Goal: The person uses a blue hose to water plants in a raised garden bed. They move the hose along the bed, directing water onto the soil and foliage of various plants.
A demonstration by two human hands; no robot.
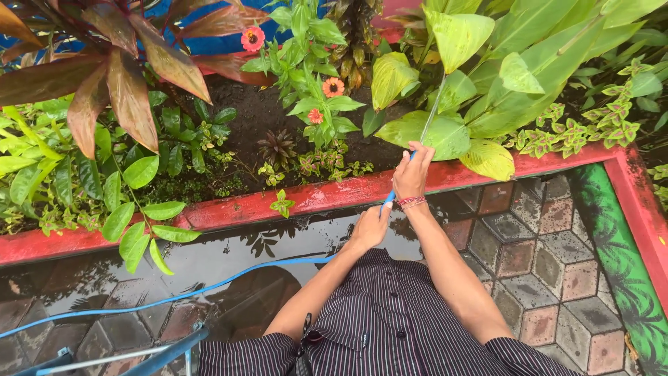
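Right hand (412,174) and left hand (371,226) grip blue hose (209,287)

Light: I see soft, even daylight, bright overall, with no hard sun.
Shadows: faint and diffuse; darkest over the soil (243,118) under the leaves.
Glare: the wet paving (229,251) mirrors pale sky and leaf shapes.
Focus: sharp across the centre, colours saturated.
Edges: wide-lens bending curves the red curb (229,207); corners slightly soft.
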